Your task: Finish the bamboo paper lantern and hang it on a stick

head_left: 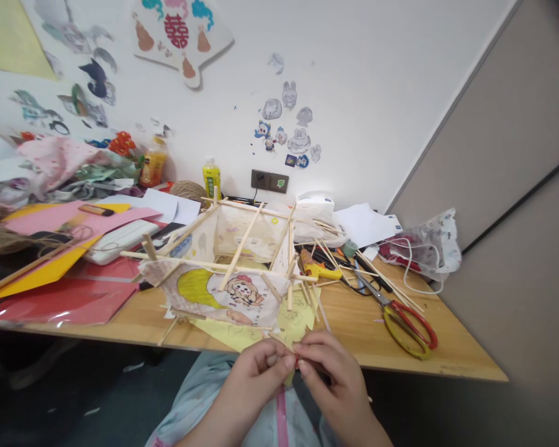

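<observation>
My left hand (263, 369) and my right hand (330, 366) meet fingertip to fingertip just off the table's front edge, above my lap. Both are closed in a pinch. A thin wooden stick (280, 341) shows beyond the fingertips and seems to run under my right fingers. Between the thumbs sits a small red bit (297, 360), mostly hidden; what my left fingers pinch is unclear. Just beyond stands a box-shaped frame of wooden sticks (242, 245), with drawn-on paper panels (242, 292) on its sides. Yellow paper (298, 313) lies partly under it.
To the right lie a yellow glue gun (319, 268), scissors (403, 320) with red and yellow handles, and loose sticks (391, 279). Coloured paper and a red folder (93, 298) cover the left. Bottles (211, 177) and twine (186, 189) stand along the wall.
</observation>
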{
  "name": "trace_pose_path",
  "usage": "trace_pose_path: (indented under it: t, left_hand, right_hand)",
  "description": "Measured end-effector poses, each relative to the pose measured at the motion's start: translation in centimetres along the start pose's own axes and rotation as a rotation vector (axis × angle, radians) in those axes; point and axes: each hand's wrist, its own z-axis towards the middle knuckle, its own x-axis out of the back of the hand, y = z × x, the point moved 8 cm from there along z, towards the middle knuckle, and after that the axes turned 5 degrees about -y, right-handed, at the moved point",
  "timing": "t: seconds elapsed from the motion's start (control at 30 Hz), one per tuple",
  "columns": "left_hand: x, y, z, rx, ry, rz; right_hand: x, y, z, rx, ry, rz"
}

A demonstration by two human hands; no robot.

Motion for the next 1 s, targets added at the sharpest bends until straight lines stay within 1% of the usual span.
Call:
trace_pose_path:
  t: [0.27,0.43,0.57,0.63,0.83,1.0]
  left_hand:
    - [-0.1,-0.3,-0.2,0.041,0.026,-0.057]
    - [-0.1,-0.4,0.5,0.0,0.008,-0.03]
    - [0.0,-0.4,0.7,-0.022,0.012,-0.014]
    - [-0.1,-0.3,0.6,-0.027,0.012,-0.006]
    - [-0.1,0.4,0.4,-0.051,0.008,0.053]
    - [-0.1,0.2,0.6,-0.041,0.004,0.087]
  right_hand:
    - [0.3,-0.2,0.2,0.017,0.062,-0.087]
    - [0.3,-0.1,0.0,-0.002,0.11,-0.081]
    - [0.1,0.5,-0.1,-0.038,0.13,-0.016]
    - [-0.2,1.2,-0.3,-0.09,0.128,0.019]
    - [-1.2,4.2,-1.7,-0.334,0.106,0.161]
    - [-1.7,5.3,-2.0,-0.442,0.135,0.332]
